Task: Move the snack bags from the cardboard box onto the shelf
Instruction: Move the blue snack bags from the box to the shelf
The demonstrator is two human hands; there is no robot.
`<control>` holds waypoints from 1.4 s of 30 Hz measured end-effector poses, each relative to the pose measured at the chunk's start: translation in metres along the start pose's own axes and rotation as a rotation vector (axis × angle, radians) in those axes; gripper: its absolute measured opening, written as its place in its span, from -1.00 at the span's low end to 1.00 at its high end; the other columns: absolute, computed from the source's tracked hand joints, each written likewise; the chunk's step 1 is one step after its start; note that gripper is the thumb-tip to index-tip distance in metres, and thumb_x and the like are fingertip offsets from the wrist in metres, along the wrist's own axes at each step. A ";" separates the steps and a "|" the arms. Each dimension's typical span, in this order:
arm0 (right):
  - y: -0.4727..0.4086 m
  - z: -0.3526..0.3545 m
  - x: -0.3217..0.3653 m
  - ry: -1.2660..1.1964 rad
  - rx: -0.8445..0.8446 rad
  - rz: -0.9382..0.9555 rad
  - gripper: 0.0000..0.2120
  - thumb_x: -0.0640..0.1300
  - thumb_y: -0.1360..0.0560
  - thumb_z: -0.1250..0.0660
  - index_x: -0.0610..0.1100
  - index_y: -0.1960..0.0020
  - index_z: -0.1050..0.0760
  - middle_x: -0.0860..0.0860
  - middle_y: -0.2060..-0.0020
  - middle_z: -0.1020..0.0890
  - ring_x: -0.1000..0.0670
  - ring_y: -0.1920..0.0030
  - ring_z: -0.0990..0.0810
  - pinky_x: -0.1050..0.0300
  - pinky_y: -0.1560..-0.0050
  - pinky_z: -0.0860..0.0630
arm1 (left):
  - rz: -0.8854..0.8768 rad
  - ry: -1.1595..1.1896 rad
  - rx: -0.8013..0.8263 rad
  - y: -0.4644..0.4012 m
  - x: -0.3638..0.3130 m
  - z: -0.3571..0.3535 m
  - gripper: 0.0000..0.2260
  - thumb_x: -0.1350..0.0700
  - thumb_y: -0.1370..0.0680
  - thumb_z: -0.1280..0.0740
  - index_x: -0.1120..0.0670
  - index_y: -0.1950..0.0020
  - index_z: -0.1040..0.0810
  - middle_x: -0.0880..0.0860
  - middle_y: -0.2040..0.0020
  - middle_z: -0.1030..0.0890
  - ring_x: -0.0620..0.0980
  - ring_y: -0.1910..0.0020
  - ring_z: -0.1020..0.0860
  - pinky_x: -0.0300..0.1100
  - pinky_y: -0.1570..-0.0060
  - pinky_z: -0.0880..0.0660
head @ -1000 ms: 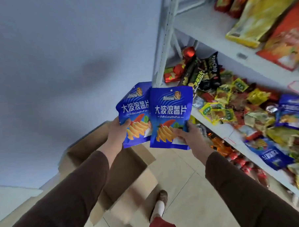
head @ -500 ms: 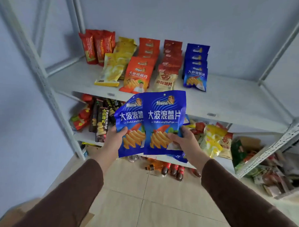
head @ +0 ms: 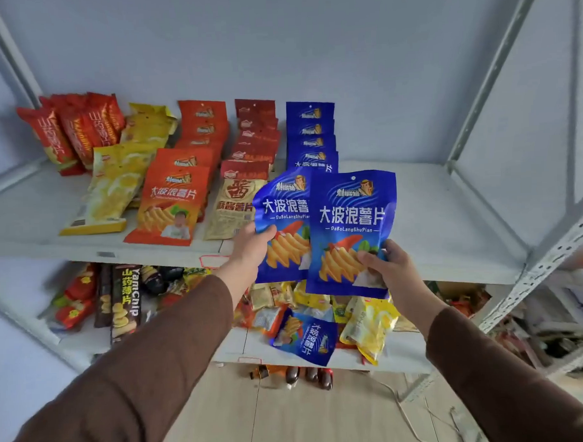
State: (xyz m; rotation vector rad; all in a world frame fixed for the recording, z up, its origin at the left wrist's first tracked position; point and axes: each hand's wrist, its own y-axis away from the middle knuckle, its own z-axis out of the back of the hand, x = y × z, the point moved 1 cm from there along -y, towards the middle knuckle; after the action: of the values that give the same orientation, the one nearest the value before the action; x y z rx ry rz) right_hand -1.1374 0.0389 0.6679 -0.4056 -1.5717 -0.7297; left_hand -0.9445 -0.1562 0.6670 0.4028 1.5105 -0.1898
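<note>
A: What is being held, and where?

B: Two glossy blue plastic snack bags printed with ridged chips are being held upright in front of the white metal shelf (head: 433,208), over its front edge. The left blue bag (head: 280,221) is being pinched at its left edge by the left hand (head: 251,246), thumb curled over the front. The right blue bag (head: 350,231) is being pinched near its lower right corner by the right hand (head: 389,270), and it is overlapping the other bag's right side.

A: What is being carried on the shelf behind them?

B: A row of matching blue bags (head: 310,133) is being kept toward the back edge, with dark red bags (head: 256,132), orange bags (head: 188,178), yellow bags (head: 121,184) and red bags (head: 72,130) lined up toward the left corner. On the lower shelf (head: 228,344), mixed loose packets (head: 321,323) are being heaped.
</note>
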 end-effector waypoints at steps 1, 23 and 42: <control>-0.013 0.001 0.003 -0.014 -0.014 0.003 -0.62 -0.09 -0.48 -0.53 -0.11 -0.23 -0.49 -0.06 -0.05 -0.74 -0.13 0.00 -0.76 -0.21 -0.14 -0.65 | -0.003 -0.007 0.007 -0.018 -0.002 -0.009 -0.94 0.13 -0.60 -0.39 0.07 -0.04 -0.64 0.01 0.08 -0.70 0.01 0.07 -0.66 -0.16 0.13 -0.53; -0.189 0.020 0.029 -0.077 -0.088 -0.066 -0.59 -0.07 -0.46 -0.55 -0.09 -0.23 -0.50 -0.05 -0.07 -0.73 -0.14 -0.01 -0.76 -0.26 -0.14 -0.64 | 0.062 -0.154 -0.095 -0.217 0.007 -0.107 -0.90 0.13 -0.59 -0.38 0.08 -0.08 -0.61 0.08 0.00 -0.69 0.10 0.03 -0.66 0.01 0.01 -0.61; -0.207 -0.001 0.013 -0.054 -0.086 -0.157 -0.57 0.02 -0.47 -0.54 -0.05 -0.25 -0.48 -0.03 -0.10 -0.72 -0.09 -0.03 -0.75 -0.24 -0.15 -0.65 | -0.019 -0.349 -0.136 -0.221 0.005 -0.103 -0.92 0.09 -0.55 -0.42 0.08 0.03 -0.61 0.04 0.08 -0.69 0.05 0.08 -0.67 0.01 0.02 -0.64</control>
State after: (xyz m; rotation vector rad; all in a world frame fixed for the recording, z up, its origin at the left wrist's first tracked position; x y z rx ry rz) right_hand -1.2715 -0.1162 0.6364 -0.3699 -1.6401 -0.9163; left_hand -1.1212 -0.3201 0.6306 0.2320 1.1761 -0.1615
